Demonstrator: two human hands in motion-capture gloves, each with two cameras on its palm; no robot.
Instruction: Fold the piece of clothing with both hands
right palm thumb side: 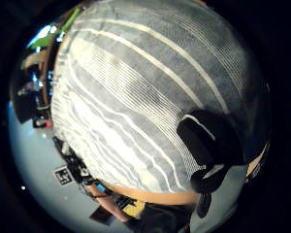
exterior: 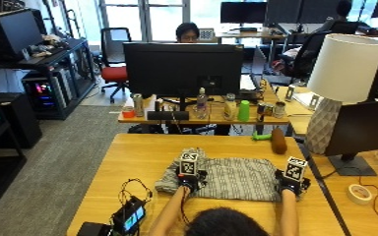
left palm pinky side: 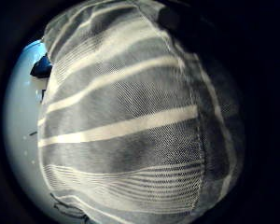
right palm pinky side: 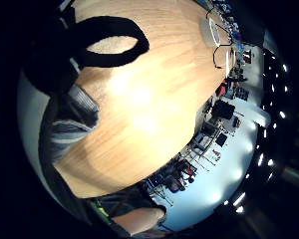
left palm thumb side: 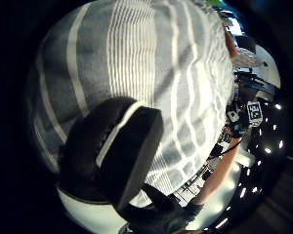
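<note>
Grey white-striped cloth garment (exterior: 232, 178) flat on the wooden table (exterior: 130, 162), long axis running left to right before you, your left hand (exterior: 189, 180) pinching its left part, your right hand (exterior: 289, 186) gripping its right edge.

Bright daylight from rear windows, ceiling-light glare on wood, dark curved palm-view edges

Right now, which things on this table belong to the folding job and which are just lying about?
Job: striped grey garment; left hand and right hand, each at one end of it.
Lying about: tape roll, black device with cables, brown cylinder, green object.
</note>
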